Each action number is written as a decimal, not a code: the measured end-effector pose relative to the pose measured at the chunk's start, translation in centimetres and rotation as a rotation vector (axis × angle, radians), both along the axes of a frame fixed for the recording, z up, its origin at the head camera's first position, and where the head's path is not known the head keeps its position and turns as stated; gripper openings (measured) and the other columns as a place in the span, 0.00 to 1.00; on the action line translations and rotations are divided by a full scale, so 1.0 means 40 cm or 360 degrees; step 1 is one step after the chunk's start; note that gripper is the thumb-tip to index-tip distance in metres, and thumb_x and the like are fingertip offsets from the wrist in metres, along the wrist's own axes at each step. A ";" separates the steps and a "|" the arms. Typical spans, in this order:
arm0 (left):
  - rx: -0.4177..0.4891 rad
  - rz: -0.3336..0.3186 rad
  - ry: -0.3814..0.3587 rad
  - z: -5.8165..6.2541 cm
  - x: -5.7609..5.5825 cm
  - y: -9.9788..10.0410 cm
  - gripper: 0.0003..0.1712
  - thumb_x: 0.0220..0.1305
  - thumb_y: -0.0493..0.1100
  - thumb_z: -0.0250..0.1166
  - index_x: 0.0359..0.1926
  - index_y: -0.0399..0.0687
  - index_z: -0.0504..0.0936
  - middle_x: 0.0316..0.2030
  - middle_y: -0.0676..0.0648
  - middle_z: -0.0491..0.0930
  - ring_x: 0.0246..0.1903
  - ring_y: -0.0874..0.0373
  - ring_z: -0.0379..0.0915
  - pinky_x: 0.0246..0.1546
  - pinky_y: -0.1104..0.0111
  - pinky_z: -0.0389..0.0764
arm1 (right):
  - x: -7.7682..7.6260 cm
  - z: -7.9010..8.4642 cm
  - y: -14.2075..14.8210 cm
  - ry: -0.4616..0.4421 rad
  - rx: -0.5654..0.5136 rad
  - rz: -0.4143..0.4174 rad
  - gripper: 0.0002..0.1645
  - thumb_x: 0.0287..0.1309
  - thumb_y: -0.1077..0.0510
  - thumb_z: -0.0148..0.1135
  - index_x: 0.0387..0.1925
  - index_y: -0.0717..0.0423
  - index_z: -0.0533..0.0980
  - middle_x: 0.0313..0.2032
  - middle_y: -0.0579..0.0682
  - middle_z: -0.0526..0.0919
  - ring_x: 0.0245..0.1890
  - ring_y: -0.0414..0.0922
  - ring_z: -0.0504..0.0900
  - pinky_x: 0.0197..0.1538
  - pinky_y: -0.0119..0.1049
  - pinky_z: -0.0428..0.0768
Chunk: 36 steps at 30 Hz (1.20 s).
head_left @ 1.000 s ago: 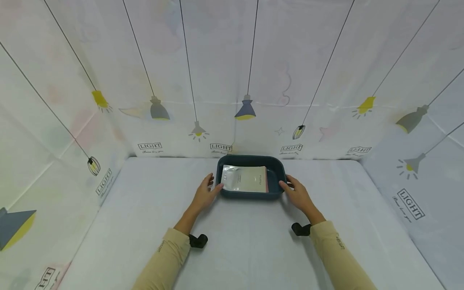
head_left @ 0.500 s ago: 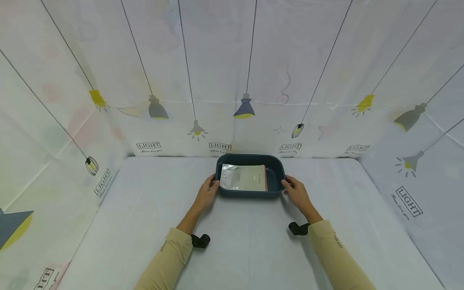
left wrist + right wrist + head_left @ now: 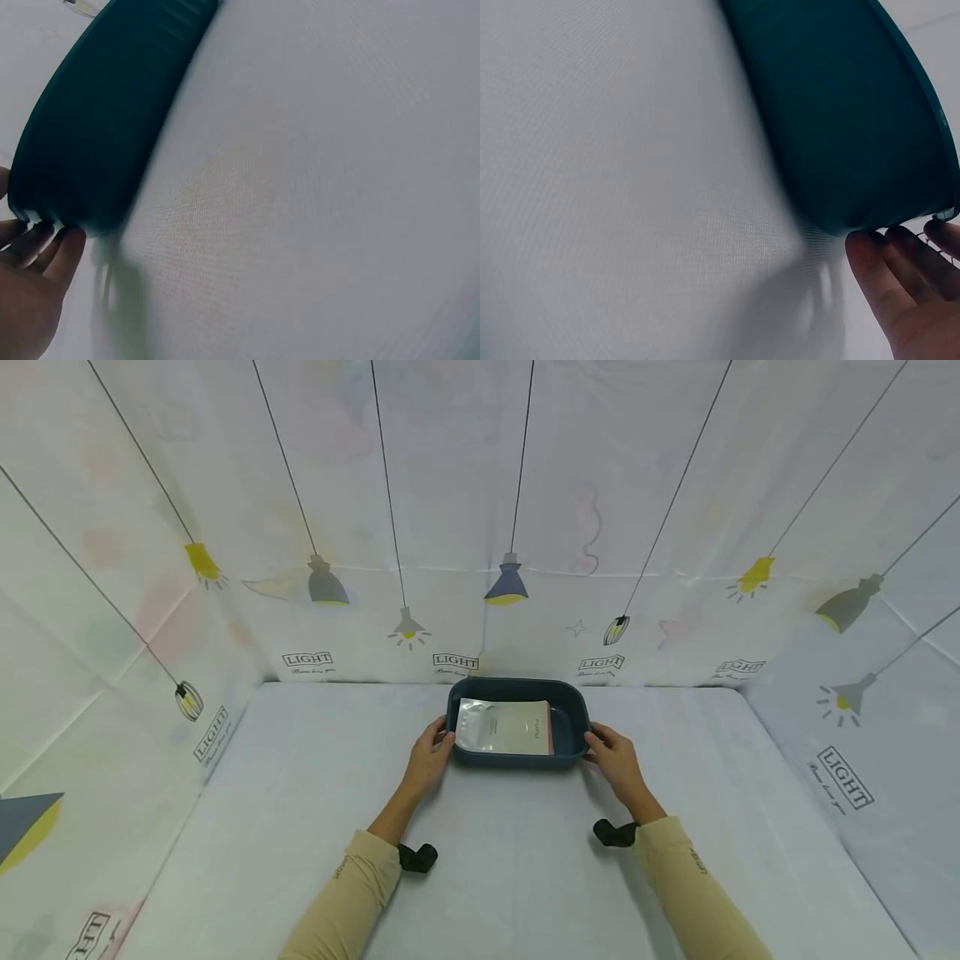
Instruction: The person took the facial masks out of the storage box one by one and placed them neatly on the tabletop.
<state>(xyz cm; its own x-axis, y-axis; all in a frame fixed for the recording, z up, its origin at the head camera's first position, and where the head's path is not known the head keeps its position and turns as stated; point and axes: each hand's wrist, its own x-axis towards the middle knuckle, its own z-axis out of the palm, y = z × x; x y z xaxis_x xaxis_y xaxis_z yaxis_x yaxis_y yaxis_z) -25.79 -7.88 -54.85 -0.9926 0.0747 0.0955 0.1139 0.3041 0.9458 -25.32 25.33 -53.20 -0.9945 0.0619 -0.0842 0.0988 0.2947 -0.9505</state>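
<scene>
A dark teal plastic basin (image 3: 517, 762) with rounded corners stands at the back of the table. Inside it, toward the left, lies a flat packet (image 3: 513, 728), silver at one end and cream at the other; a pinkish edge shows along its right side. My left hand (image 3: 429, 758) grips the basin's left end, thumb at the rim and fingers against the outer wall. At the opposite end my right hand (image 3: 617, 763) holds it the same way. Both wrist views show fingertips touching the basin's (image 3: 97, 112) outer end wall; the packet is hidden there.
A white cloth covers the table (image 3: 510, 868). Right behind the basin rises a white backdrop (image 3: 360, 510) printed with hanging lamps, and it continues along both sides. A black wrist mount (image 3: 417, 858) sticks out from each sleeve.
My left hand has drawn in from spread fingers to a grip on the basin's left end. The right thumb has shifted slightly outward on the rim. The packet lies as before.
</scene>
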 end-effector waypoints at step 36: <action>-0.0043 0.0191 -0.0092 0.023 0.023 -0.039 0.28 0.74 0.42 0.51 0.71 0.37 0.62 0.66 0.35 0.68 0.64 0.42 0.67 0.64 0.50 0.71 | 0.003 0.008 -0.070 0.0010 -0.0089 -0.0034 0.27 0.72 0.62 0.49 0.66 0.71 0.64 0.64 0.69 0.70 0.60 0.61 0.74 0.47 0.31 0.84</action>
